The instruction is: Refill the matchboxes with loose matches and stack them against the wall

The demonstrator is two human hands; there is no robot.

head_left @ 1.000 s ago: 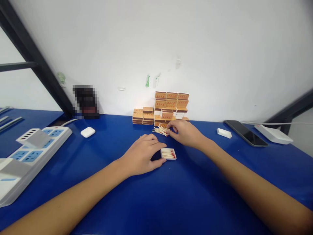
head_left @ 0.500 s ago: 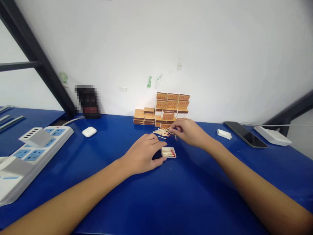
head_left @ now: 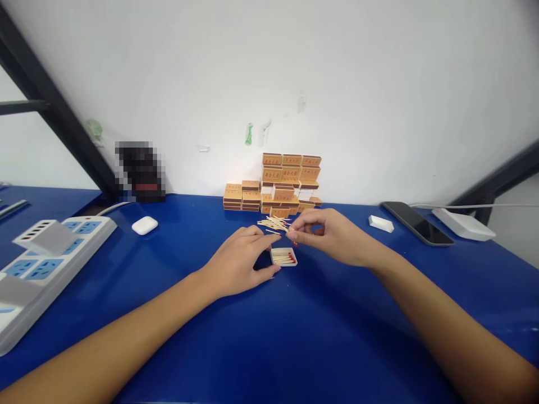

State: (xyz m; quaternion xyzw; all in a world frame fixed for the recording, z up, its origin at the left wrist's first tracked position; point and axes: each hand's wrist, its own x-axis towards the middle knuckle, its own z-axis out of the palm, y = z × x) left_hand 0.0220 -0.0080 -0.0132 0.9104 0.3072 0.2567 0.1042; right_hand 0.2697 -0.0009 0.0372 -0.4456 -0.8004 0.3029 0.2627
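Observation:
A small white matchbox tray (head_left: 283, 257) with red-tipped matches in it lies on the blue table (head_left: 269, 336). My left hand (head_left: 238, 261) rests beside it, thumb and fingers pinching the tray's left end. My right hand (head_left: 326, 233) hovers just above the tray's far edge, fingertips pinched on a match whose red tip shows below them. A loose pile of matches (head_left: 273, 224) lies just behind the tray. Stacks of orange matchboxes (head_left: 278, 182) stand against the white wall.
A white power strip (head_left: 42, 264) lies at the left with a white earbud case (head_left: 144, 225) near it. At the right are a small white tray (head_left: 380, 223), a dark phone (head_left: 416, 223) and a white box (head_left: 463, 223). A black frame leg (head_left: 54, 106) slants at the back left.
My right hand has drawn back from the loose pile toward the tray with a match pinched in it. The left hand stays on the tray. The camera has shifted slightly.

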